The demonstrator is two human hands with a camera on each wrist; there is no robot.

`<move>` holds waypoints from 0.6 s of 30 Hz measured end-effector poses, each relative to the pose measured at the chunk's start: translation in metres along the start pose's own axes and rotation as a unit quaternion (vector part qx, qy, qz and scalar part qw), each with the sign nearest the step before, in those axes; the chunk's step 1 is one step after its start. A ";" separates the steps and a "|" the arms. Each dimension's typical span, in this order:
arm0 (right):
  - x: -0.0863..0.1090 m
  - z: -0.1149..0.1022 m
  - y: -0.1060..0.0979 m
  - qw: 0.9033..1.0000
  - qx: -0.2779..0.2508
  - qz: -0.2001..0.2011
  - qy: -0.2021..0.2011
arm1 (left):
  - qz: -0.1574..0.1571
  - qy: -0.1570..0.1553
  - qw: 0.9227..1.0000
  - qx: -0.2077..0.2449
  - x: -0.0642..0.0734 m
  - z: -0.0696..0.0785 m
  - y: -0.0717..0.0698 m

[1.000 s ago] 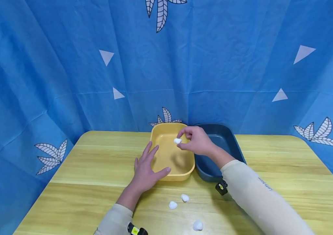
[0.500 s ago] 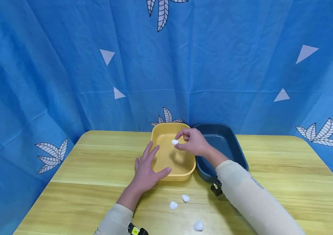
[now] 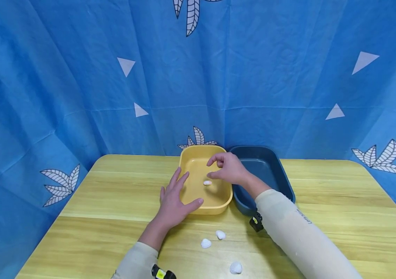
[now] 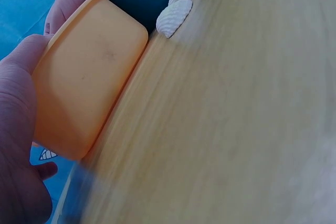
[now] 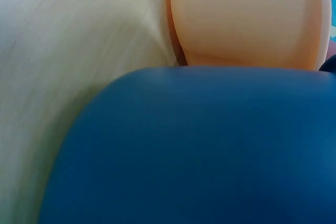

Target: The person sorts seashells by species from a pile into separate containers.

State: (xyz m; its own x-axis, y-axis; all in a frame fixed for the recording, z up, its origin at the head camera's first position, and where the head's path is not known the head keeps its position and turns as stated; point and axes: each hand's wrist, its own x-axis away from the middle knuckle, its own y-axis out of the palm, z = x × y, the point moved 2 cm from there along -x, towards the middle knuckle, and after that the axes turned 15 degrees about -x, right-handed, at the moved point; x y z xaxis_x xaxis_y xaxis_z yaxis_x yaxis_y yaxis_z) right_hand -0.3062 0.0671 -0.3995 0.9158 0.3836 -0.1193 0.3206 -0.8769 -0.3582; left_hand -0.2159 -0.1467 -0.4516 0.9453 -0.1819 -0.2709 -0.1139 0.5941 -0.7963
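A yellow tub (image 3: 209,211) and a blue tub (image 3: 260,168) stand side by side, their near corners appearing to touch. Inside the yellow tub's opening is one small white shell (image 3: 207,183), just below the right thumb; I cannot tell whether it touches the floor of the tub. The right arm crosses over the blue tub and hides part of its inside.

The right hand (image 3: 230,168) is over the yellow tub with its thumb and forefinger bent but apart, a gap between the tips, holding nothing. The left hand (image 3: 175,203) is spread wide at the yellow tub's left side, thumb at the near rim and the longer fingers along the left wall.

Both tubs sit at the far edge of the table (image 3: 114,193), close to the blue curtain (image 3: 253,77). The wooden top stretches broadly to the left of the left hand and to the right of the blue tub. In front of the tubs lie a pair of shells close together, the farther shell (image 3: 220,235) and the middle shell (image 3: 206,243), with the nearest shell (image 3: 236,267) apart from them toward the person.
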 end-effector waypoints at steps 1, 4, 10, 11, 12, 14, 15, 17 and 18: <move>0.000 0.000 0.000 1.000 0.001 -0.001 0.002 | 0.000 0.000 1.000 0.000 0.000 0.000 0.000; 0.001 0.000 -0.001 1.000 -0.001 -0.001 0.006 | 0.000 0.001 1.000 -0.001 0.000 0.001 0.000; 0.007 -0.005 -0.002 1.000 -0.003 0.007 -0.005 | -0.008 -0.004 1.000 -0.009 -0.001 0.002 0.001; 0.009 -0.006 -0.002 1.000 -0.003 0.008 -0.010 | -0.009 -0.006 1.000 -0.012 -0.001 0.002 0.001; 0.011 -0.009 -0.002 1.000 -0.001 0.007 -0.015 | -0.008 -0.005 1.000 -0.013 -0.001 0.001 0.001; 0.015 -0.013 -0.002 1.000 0.001 0.007 -0.026 | -0.006 -0.005 1.000 -0.010 -0.001 0.002 0.001; 0.018 -0.016 -0.002 0.999 0.001 0.006 -0.032 | -0.006 -0.005 1.000 -0.009 -0.001 0.001 0.001; 0.024 -0.021 -0.002 0.999 0.003 0.005 -0.044 | -0.004 -0.004 1.000 -0.005 -0.001 0.001 0.001; 0.028 -0.023 -0.002 0.999 0.004 0.004 -0.049 | -0.003 -0.003 1.000 -0.003 -0.001 0.001 0.000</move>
State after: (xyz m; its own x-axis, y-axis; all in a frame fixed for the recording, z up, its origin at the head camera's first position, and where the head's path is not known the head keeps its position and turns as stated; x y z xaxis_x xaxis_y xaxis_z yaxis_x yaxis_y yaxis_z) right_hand -0.2758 0.0727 -0.3806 0.8902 0.4028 -0.2126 0.3105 -0.8782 -0.3637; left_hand -0.2164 -0.1453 -0.4508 0.9478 -0.1807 -0.2628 -0.1099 0.5887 -0.8009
